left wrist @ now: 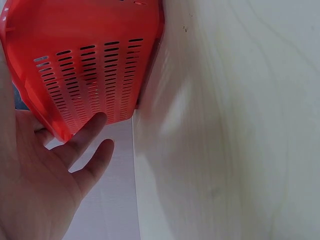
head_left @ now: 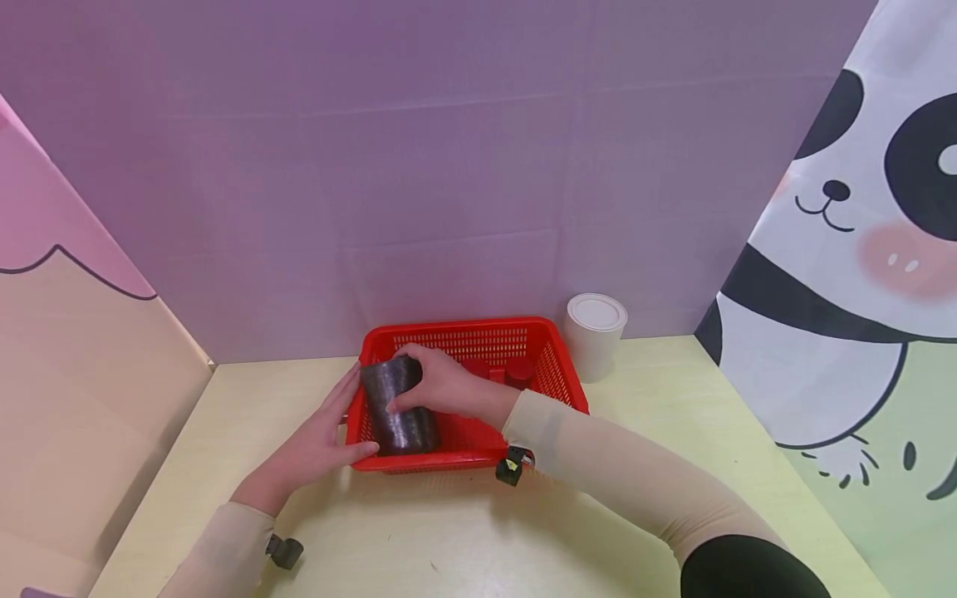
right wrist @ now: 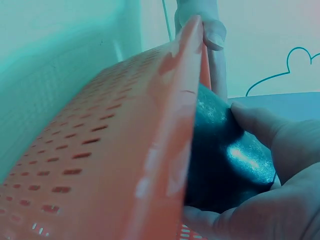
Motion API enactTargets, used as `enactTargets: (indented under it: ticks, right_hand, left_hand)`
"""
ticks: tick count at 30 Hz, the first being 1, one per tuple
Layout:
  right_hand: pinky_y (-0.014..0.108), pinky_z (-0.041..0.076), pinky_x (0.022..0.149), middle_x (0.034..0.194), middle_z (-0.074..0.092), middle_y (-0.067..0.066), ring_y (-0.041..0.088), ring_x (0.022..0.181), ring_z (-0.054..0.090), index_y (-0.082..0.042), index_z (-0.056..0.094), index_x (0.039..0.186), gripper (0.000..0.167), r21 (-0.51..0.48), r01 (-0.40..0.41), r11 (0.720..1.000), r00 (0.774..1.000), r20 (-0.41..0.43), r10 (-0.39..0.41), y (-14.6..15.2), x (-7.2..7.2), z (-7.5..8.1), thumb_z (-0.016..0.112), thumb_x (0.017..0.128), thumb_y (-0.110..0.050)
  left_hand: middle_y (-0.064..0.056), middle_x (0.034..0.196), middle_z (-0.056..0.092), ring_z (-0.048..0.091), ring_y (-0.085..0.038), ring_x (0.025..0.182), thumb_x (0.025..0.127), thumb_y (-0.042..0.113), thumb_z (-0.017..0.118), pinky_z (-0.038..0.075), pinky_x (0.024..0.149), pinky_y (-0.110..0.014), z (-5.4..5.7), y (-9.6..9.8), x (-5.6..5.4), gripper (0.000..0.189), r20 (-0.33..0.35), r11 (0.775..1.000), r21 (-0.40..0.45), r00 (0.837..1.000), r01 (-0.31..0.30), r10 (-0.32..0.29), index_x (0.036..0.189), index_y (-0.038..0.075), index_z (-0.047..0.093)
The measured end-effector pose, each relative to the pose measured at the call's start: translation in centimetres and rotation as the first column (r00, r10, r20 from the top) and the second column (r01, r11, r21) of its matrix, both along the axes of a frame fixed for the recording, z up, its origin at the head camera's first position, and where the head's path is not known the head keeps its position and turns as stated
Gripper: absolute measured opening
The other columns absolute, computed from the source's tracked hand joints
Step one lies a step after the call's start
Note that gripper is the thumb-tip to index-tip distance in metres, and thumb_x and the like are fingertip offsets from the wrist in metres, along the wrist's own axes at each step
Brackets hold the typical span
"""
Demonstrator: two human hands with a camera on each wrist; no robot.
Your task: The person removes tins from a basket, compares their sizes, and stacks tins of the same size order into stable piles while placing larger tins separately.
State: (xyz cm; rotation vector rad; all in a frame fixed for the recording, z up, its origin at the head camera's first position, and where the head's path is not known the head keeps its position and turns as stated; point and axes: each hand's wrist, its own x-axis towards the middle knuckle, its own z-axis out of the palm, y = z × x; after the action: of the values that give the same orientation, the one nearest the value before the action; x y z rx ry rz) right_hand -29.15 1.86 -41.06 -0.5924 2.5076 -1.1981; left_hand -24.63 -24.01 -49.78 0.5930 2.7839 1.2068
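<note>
A dark, glossy cylinder stands tilted at the left end of a red plastic basket. My right hand grips it, with the thumb on the near side and the fingers over the far side. In the right wrist view the same cylinder shows behind the basket wall, pinched by thumb and fingers. My left hand rests on the basket's left end, fingers extended along the rim and thumb over the front corner. Two of its fingers spread outside the slotted wall in the left wrist view.
Red round things lie in the basket's right half, partly behind my right forearm. A white lidded canister stands against the basket's back right corner. The pale table meets a purple backdrop close behind the basket.
</note>
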Motion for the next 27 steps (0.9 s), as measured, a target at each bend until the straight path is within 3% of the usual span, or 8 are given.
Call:
enactTargets:
  ticks: [10, 14, 19, 27]
  right_hand:
    - [0.044, 0.065, 0.096, 0.14, 0.064, 0.001, 0.022, 0.12, 0.063, -0.024, 0.054, 0.153, 0.082, -0.037, 0.024, 0.999, 1.0, 0.001, -0.024, 0.2, 0.4, -0.6, 0.099, 0.084, -0.029]
    - [0.046, 0.065, 0.097, 0.136, 0.066, 0.002, 0.023, 0.119, 0.064, -0.024, 0.057, 0.15, 0.078, -0.065, 0.029, 0.997, 0.999, -0.03, -0.031, 0.6, 0.1, -0.7, 0.099, 0.084, -0.028]
    - [0.048, 0.064, 0.099, 0.139, 0.065, 0.002, 0.024, 0.122, 0.063, -0.024, 0.057, 0.15, 0.078, -0.082, 0.046, 0.996, 0.997, -0.055, -0.05, 1.7, -0.1, 0.0, 0.099, 0.085, -0.028]
    - [0.046, 0.064, 0.098, 0.143, 0.062, 0.001, 0.025, 0.128, 0.06, -0.027, 0.056, 0.149, 0.075, -0.175, 0.047, 0.983, 0.992, -0.109, -0.067, 4.4, 0.0, 1.4, 0.097, 0.087, -0.026]
  left_hand:
    - [-0.003, 0.186, 0.009, 0.024, -0.041, 0.165, 0.089, 0.05, 0.09, 0.062, 0.102, -0.058, 0.4, 0.1, 0.2, 0.123, -0.022, 1.0, 0.012, 1.0, 0.018, -0.018, 0.18, 0.03, 0.01]
    - [-0.003, 0.186, 0.009, 0.021, -0.041, 0.166, 0.09, 0.049, 0.089, 0.057, 0.108, -0.063, 0.2, 0.1, 0.0, 0.122, -0.032, 1.0, -0.003, 0.999, 0.023, -0.023, 0.18, 0.029, 0.009]
    - [-0.002, 0.186, 0.009, 0.018, -0.04, 0.168, 0.092, 0.049, 0.087, 0.049, 0.115, -0.068, 0.0, 0.2, -0.1, 0.12, -0.052, 0.999, -0.022, 0.998, 0.025, -0.026, 0.18, 0.027, 0.01]
    - [-0.002, 0.186, 0.009, 0.027, -0.04, 0.165, 0.094, 0.046, 0.086, 0.056, 0.109, -0.064, 0.2, 0.4, -0.3, 0.116, -0.075, 0.999, -0.039, 0.997, 0.019, -0.021, 0.18, 0.021, 0.011]
